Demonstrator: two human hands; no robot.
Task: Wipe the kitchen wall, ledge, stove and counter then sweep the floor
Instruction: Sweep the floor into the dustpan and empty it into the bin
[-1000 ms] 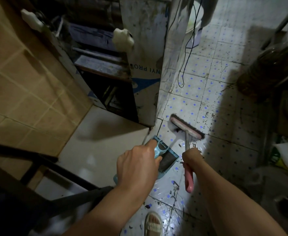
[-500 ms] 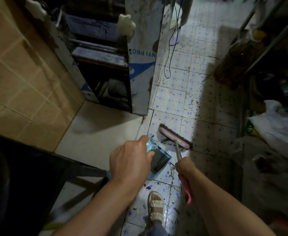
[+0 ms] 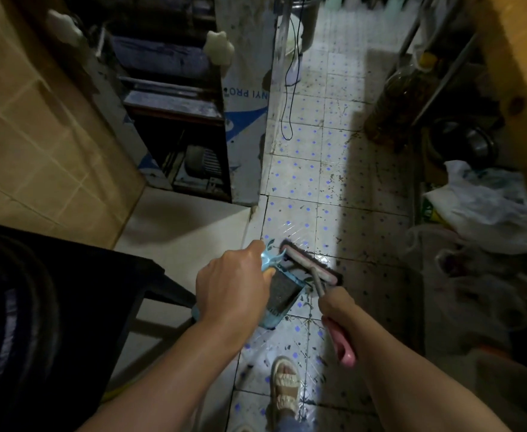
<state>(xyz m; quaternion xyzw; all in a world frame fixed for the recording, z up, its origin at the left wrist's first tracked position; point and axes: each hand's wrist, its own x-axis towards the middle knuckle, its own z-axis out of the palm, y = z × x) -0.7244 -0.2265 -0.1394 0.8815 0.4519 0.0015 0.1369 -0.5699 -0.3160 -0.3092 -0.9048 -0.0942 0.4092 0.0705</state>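
My left hand (image 3: 232,288) grips the handle of a light blue dustpan (image 3: 282,294) that lies low over the white floor with blue dots (image 3: 302,182). My right hand (image 3: 340,307) grips the pink handle of a small broom (image 3: 310,266). Its dark bristle head sits on the floor right at the pan's far edge, touching it. Dark dirt specks are scattered over the tiles, thicker toward the right.
A grimy open cabinet (image 3: 175,120) and a white panel with blue print (image 3: 245,98) stand at the back left, a black cord (image 3: 288,88) hanging beside them. An oil bottle (image 3: 396,98), pots and plastic bags (image 3: 486,207) crowd the right. A dark stool (image 3: 69,307) is at left. My sandalled foot (image 3: 284,388) is below.
The broom head has been drawn toward me and to the left, up against the dustpan's edge. The camera has tilted down and back, showing more of the floor and my foot.
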